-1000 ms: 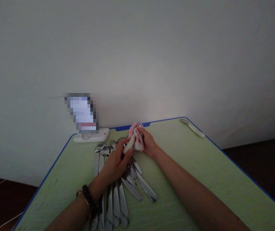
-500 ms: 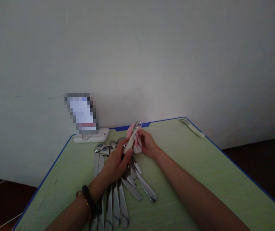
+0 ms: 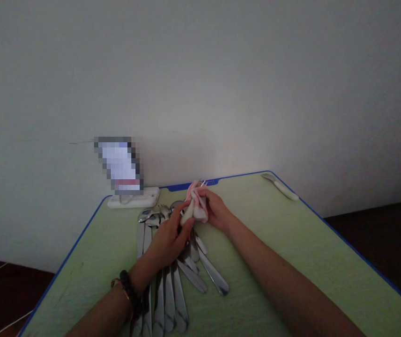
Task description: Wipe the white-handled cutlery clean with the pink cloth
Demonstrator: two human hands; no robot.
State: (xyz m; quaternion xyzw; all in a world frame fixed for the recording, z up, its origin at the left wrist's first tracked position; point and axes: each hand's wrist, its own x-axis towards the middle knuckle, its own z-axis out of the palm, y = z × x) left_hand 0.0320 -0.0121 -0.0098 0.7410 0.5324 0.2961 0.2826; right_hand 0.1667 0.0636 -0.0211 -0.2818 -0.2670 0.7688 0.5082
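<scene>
My left hand (image 3: 167, 241) is closed on the white handle of a utensil (image 3: 187, 216) and holds it tilted above the table. My right hand (image 3: 214, 208) is closed on a pink and white cloth (image 3: 197, 202) wrapped round the utensil's metal end, whose tip pokes out at the top. Under both hands lies a row of several steel spoons and forks (image 3: 172, 285) on the green table (image 3: 292, 262). The light is dim.
A white-handled utensil (image 3: 279, 185) lies alone at the table's far right corner. A white stand (image 3: 133, 199) with a blurred-out device sits at the far left edge against the pale wall. The table has a blue rim; dark floor lies on both sides.
The cloth in my right hand has slid slightly along the utensil's metal end. My left hand and the cutlery on the table have stayed in place.
</scene>
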